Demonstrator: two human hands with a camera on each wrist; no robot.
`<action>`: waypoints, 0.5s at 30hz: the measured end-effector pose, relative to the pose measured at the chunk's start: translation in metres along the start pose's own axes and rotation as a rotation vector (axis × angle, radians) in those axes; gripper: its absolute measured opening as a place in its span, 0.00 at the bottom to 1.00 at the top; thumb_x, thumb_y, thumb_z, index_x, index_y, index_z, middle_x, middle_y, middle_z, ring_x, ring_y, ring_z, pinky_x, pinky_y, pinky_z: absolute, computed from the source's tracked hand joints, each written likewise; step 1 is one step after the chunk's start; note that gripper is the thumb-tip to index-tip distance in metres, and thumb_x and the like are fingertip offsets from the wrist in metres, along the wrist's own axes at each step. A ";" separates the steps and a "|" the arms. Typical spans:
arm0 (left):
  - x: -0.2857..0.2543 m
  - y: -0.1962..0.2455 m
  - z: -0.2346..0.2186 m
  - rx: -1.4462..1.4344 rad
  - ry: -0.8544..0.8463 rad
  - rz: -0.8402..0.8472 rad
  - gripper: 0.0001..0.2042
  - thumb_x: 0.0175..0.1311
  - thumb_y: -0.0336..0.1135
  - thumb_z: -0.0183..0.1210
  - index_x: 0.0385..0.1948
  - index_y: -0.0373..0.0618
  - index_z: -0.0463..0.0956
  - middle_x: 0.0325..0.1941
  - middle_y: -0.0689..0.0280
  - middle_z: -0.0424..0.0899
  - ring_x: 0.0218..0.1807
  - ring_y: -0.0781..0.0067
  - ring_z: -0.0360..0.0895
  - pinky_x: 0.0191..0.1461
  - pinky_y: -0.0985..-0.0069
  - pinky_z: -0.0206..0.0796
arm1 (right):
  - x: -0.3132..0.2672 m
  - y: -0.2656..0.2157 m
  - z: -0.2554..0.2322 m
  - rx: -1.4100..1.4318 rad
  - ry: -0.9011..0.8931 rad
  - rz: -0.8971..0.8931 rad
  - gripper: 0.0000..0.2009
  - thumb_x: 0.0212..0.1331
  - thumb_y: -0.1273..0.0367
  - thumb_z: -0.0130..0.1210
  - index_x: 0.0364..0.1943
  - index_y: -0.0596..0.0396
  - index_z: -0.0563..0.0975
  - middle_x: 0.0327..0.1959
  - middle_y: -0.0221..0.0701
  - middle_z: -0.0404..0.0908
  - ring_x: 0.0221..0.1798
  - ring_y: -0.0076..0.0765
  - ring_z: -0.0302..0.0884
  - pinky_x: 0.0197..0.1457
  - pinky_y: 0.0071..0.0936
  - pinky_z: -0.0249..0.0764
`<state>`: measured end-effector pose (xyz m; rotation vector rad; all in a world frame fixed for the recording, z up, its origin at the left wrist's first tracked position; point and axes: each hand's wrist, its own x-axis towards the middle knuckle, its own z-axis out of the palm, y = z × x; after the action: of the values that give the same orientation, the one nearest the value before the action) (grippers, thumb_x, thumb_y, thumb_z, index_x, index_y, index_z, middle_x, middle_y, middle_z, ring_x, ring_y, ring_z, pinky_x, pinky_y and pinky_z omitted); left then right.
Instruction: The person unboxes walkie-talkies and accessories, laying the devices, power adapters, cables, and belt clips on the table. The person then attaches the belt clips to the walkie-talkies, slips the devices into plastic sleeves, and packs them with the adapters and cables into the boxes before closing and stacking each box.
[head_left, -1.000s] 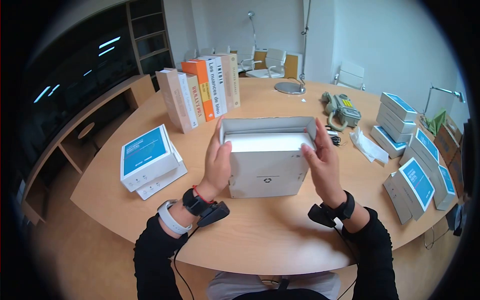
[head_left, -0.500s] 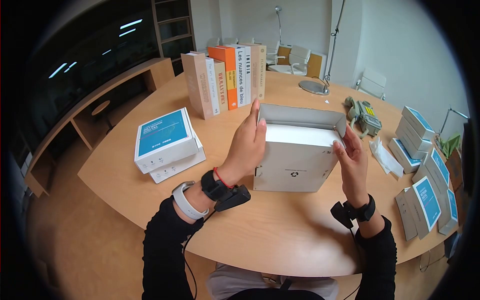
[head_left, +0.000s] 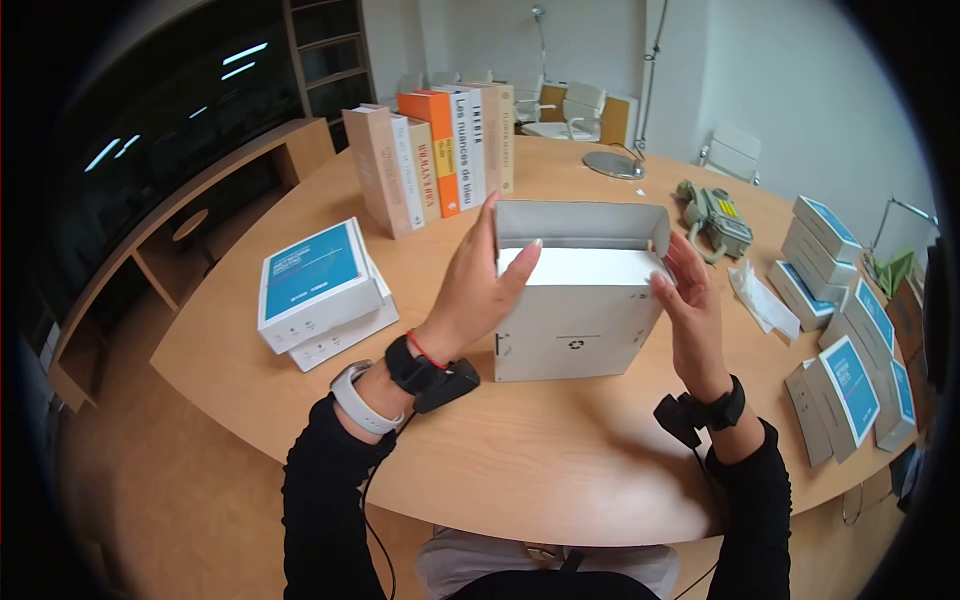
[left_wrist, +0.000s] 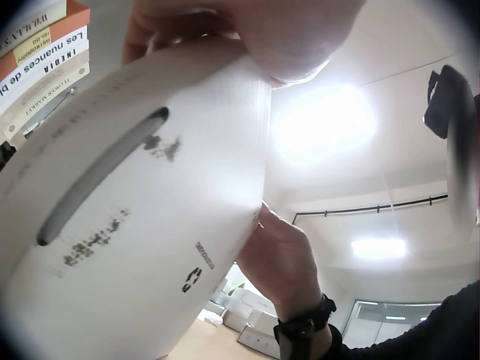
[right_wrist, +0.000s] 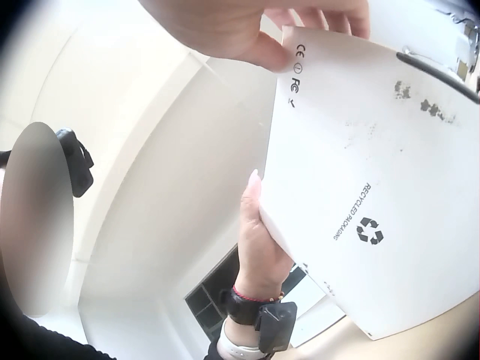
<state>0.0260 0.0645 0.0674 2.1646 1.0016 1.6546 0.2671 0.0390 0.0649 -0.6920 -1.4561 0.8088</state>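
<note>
A white cardboard box (head_left: 575,345) stands on edge on the table in the head view, a recycling mark on its near face. Its raised lid flap (head_left: 580,222) is up along the back, and a white panel (head_left: 595,266) shows inside the opening. My left hand (head_left: 475,290) grips the upper left side, thumb laid over the top edge. At the upper right corner, my right hand (head_left: 693,315) holds the box between thumb and fingers. A dark slot (left_wrist: 105,176) and smudged marks run along the side in the left wrist view.
Two white boxes with blue labels (head_left: 312,270) are stacked on the left. A row of upright books (head_left: 430,165) stands behind. On the right are a telephone (head_left: 716,218), a crumpled white sheet (head_left: 765,298) and several more boxes (head_left: 845,395). A lamp base (head_left: 613,165) sits at the back.
The head view has shifted. My left thumb has moved from the box's left side inward over its top edge; the right hand keeps its hold at the corner.
</note>
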 end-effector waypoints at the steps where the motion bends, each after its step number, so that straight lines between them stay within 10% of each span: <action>1: 0.002 0.002 -0.004 -0.023 -0.047 0.013 0.34 0.61 0.46 0.55 0.60 0.29 0.52 0.51 0.47 0.71 0.54 0.58 0.70 0.59 0.71 0.60 | 0.000 0.001 -0.002 -0.001 -0.002 -0.006 0.27 0.59 0.71 0.52 0.62 0.60 0.59 0.61 0.39 0.65 0.63 0.31 0.62 0.64 0.28 0.59; 15: 0.011 -0.008 -0.019 -0.260 -0.332 -0.131 0.48 0.42 0.46 0.72 0.62 0.36 0.50 0.58 0.55 0.66 0.60 0.66 0.66 0.63 0.72 0.59 | 0.017 -0.004 -0.035 0.043 -0.244 0.202 0.34 0.57 0.71 0.57 0.68 0.49 0.53 0.54 0.31 0.63 0.58 0.29 0.60 0.61 0.28 0.62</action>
<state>0.0070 0.0739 0.0773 2.0602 0.7668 1.2358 0.3012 0.0531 0.0778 -0.7351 -1.5988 1.1085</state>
